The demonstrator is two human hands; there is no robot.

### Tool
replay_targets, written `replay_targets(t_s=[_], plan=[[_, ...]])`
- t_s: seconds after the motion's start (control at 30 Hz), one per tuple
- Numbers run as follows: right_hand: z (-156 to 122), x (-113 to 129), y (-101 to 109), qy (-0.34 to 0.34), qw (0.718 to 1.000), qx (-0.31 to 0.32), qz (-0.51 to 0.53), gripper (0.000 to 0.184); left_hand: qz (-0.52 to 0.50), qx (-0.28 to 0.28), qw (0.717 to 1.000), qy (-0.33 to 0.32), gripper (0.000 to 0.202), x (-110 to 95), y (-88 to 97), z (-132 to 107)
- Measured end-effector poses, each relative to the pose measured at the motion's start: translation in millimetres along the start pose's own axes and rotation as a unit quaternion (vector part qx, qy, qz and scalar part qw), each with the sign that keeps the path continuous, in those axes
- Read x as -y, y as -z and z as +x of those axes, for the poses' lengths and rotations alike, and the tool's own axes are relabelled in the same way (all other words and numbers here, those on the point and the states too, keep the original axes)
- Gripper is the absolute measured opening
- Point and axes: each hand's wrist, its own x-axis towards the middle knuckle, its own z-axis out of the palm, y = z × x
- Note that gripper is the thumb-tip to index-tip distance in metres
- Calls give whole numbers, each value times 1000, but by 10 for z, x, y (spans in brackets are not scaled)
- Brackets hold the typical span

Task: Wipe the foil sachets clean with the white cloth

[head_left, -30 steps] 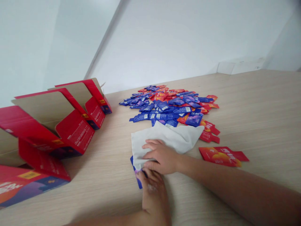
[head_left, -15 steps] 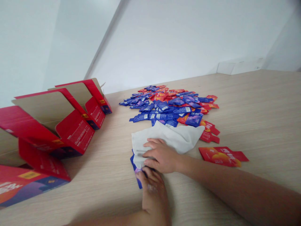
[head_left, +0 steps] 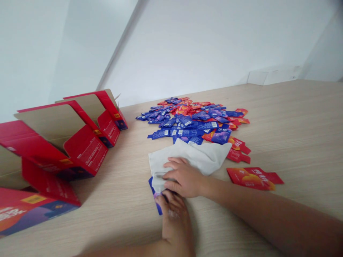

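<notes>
A blue sachet [head_left: 158,206] lies flat on the table, mostly covered by a white cloth [head_left: 187,151] and my fingers. My left hand [head_left: 175,212] pins the sachet's near end, its fingers bent and pressed down. Directly beyond it, my right hand [head_left: 184,177] grips the cloth and presses it onto the sachet, its fingers slightly apart. The two hands touch or nearly touch. To the right, near my right forearm, lies a single red sachet [head_left: 252,178] with orange fruit printed on it.
Beyond the cloth spreads a heap of blue and red sachets [head_left: 187,123]. Along the left stand open red cartons, the nearest carton [head_left: 40,207] at the table's lower left and another carton [head_left: 85,153] behind it. A white box [head_left: 270,76] rests against the back wall.
The cloth has slid slightly to the left and toward me, uncovering a little less of the sachet's left edge. Both hands stay in nearly the same place.
</notes>
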Motion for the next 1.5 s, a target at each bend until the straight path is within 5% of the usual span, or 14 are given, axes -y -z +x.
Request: replay_targets(t_s=[0.37,0.7,1.03,1.2,1.5], plan=[[-20,-29,16,72,997,31,22,39,7,55,998,34,39,-159,-69,-17],[6,-9,-10,-14,1000,-3,-17,39,-26,36,999,16,38,-40,8,16],[-16,-25,24,58,998,28,8,38,-83,35,996,17,39,-91,-46,-10],[-2,-12,12,21,1000,16,1,39,-95,33,993,63,39,-116,-36,-2],[-1,-23,7,-14,1000,2,-20,41,-58,24,998,3,39,26,16,8]])
